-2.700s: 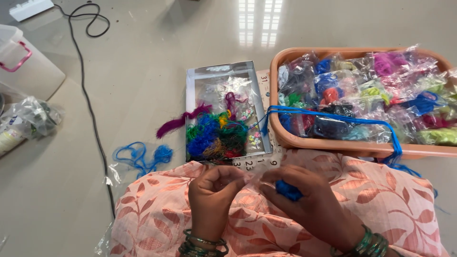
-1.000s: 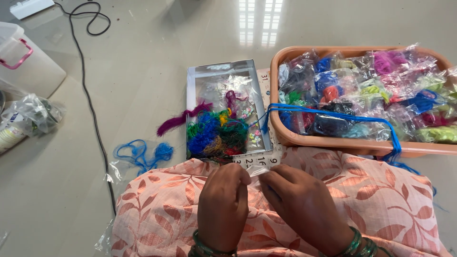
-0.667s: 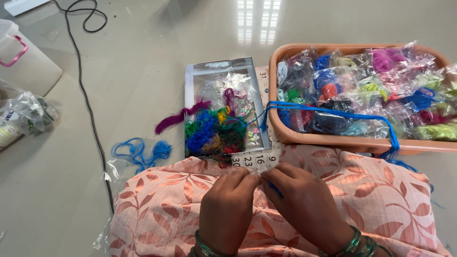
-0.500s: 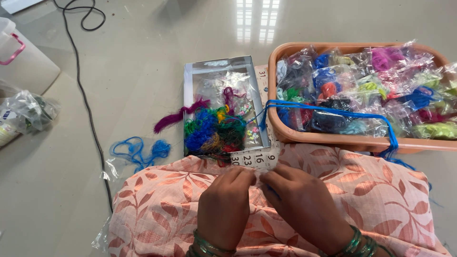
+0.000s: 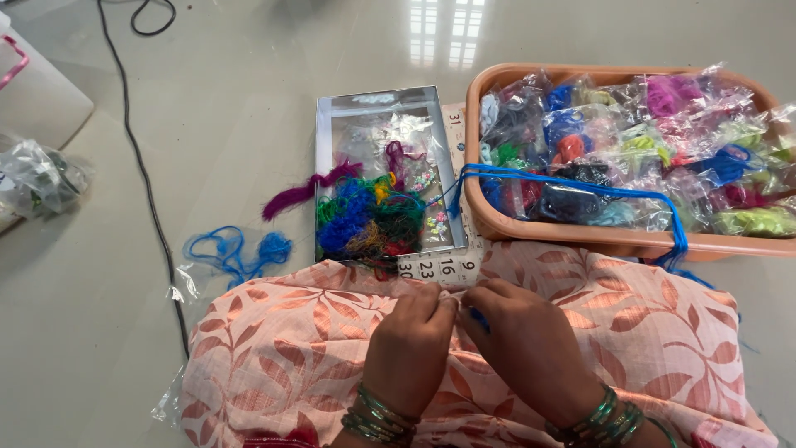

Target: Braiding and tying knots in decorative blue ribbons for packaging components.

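Observation:
My left hand (image 5: pixel 412 344) and my right hand (image 5: pixel 524 347) meet over my lap, which a peach floral cloth (image 5: pixel 282 348) covers. Both pinch a small piece of blue thread (image 5: pixel 478 319) between the fingertips; most of it is hidden by the fingers. Green bangles sit on both wrists. Just beyond my hands lies a card with printed numbers (image 5: pixel 439 267). A long blue yarn strand (image 5: pixel 580 184) runs across the orange basket (image 5: pixel 580 236) and down towards my lap.
The orange basket at right holds several clear bags of coloured thread. A shallow silver tray (image 5: pixel 330 166) in front holds a multicoloured thread tangle (image 5: pixel 365 220). Loose blue thread (image 5: pixel 236 249) and a black cable (image 5: pixel 141 166) lie on the floor at left, near a plastic bag (image 5: pixel 37 178).
My hands have closed together around the blue thread, which showed clearly in my right hand before. The view has drifted slightly; nothing else has moved.

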